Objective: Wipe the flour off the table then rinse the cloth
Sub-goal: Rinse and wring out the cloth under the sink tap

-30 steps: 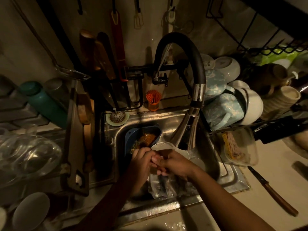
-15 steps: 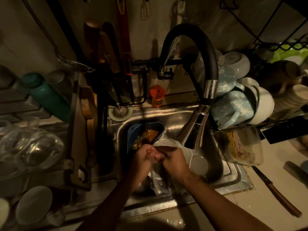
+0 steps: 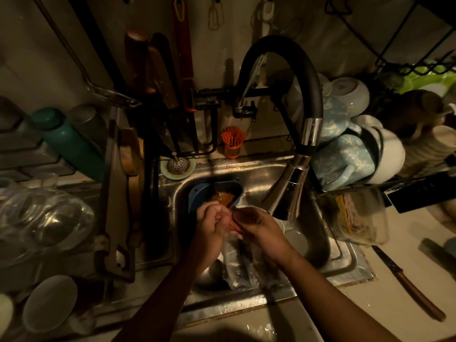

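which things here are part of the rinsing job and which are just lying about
In use: left hand, right hand, tap, sink; what the hands hold is too dark to tell.
Lying about: knife, orange brush, teal bottle, blue tub.

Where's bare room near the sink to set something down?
Bare counter between the sink rim and the knife; also a strip in front of the sink. Crowded: the basin, the dish rack on the right, the glassware on the left.

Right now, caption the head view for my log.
Over the steel sink, the left hand and right hand meet beside the faucet.
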The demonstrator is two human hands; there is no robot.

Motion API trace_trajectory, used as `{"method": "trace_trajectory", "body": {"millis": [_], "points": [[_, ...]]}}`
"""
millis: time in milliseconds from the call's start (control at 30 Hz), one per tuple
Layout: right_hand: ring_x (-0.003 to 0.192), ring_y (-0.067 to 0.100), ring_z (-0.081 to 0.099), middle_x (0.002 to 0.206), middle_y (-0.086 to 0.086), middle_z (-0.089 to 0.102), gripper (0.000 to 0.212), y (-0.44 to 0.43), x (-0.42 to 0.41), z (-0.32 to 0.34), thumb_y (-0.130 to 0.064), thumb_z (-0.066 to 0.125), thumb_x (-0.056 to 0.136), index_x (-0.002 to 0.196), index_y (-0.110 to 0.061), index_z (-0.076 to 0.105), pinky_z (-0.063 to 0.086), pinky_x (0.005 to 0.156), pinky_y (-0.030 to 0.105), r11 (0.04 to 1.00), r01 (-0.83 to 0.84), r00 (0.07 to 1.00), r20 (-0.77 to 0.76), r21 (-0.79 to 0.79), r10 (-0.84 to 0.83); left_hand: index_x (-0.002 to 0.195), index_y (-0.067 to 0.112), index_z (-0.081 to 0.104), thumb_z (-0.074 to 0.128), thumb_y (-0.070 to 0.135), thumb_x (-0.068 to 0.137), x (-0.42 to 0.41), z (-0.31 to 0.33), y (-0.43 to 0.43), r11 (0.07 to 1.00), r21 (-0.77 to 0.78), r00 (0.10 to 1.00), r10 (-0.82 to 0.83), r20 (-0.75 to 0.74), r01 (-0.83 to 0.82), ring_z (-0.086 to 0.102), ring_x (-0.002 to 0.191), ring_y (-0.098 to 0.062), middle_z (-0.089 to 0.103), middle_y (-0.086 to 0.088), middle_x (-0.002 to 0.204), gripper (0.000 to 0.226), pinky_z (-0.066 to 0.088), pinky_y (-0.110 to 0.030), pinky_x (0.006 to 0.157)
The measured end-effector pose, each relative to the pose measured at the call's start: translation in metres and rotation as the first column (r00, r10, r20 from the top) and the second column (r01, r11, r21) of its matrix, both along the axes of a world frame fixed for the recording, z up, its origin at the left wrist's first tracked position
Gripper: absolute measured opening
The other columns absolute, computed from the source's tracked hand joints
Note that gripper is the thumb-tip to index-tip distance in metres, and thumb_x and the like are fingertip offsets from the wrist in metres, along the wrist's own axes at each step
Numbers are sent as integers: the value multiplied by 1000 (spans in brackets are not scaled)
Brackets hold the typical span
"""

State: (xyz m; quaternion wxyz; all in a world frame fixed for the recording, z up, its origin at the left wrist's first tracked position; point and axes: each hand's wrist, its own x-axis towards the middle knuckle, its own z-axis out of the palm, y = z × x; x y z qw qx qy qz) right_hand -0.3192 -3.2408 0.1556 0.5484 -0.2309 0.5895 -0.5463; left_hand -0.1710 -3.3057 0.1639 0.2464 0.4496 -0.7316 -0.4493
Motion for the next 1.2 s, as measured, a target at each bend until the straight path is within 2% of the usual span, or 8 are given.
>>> {"method": "trace_trajectory", "body": {"millis": [100,233,467,600,733,900,1067,1200], "points": [[96,19,70,100,5,75,21,1,-5,-5,-11,73,88,109,-8,71,56,83,32,997,-77,986,-148,27,80,111,30,51,50,10,97,3,5,8,989,50,990,-139,-16,140,62,80,8,63,8,103,25,47,-9,69],[87,-3,68,94,-7,70,23,4,-4,0,6,61,93,115,2,64,50,76,13,985,-170,941,-296,7,164,135,14,51,48,-7,91,6,0,13,994,-4,989,-104,108,105,58,106,-5,59,3,119,49,40,-2,83],[91,-12,65,97,-12,71,27,8,2,-6,9,64,89,109,-7,71,47,83,10,990,-132,845,-529,-56,82,108,17,59,50,-7,91,-7,5,17,981,179,997,65,36,-71,64,89,-9,67,3,95,31,47,-11,75],[94,-15,62,100,-10,72,20,13,3,-15,-5,66,89,105,-10,77,40,86,1,969,-221,624,-780,-114,50,97,10,63,44,6,99,-15,-2,14,936,328,992,118,39,-125,66,88,-18,69,-6,93,19,52,-25,76],[87,13,63,91,5,73,15,15,1,-24,-6,62,86,95,-8,74,47,83,16,935,-340,482,-872,-100,82,85,11,63,42,10,101,-16,-13,10,874,465,990,120,79,-143,65,77,-21,69,-9,86,26,47,-21,55],[79,16,55,78,8,64,13,11,-2,-18,-12,51,81,82,-7,63,45,73,30,879,-473,363,-921,-54,139,81,9,61,36,8,104,-17,-15,8,755,640,989,139,53,-141,57,42,-2,64,-1,62,34,37,-14,36],[102,4,59,108,-5,70,28,10,-3,-23,-8,58,90,114,-15,71,38,93,3,925,-374,478,-869,-68,129,92,6,62,37,13,104,-17,-10,-1,726,675,990,132,51,-132,59,54,-9,68,-12,75,29,32,-17,38],[101,2,64,109,-10,71,31,11,0,-24,-10,61,97,116,-32,68,49,90,15,986,-163,662,-745,-29,88,103,5,58,37,7,105,-14,1,1,796,603,996,83,-32,-47,53,43,4,57,-1,71,21,36,-8,42]]}}
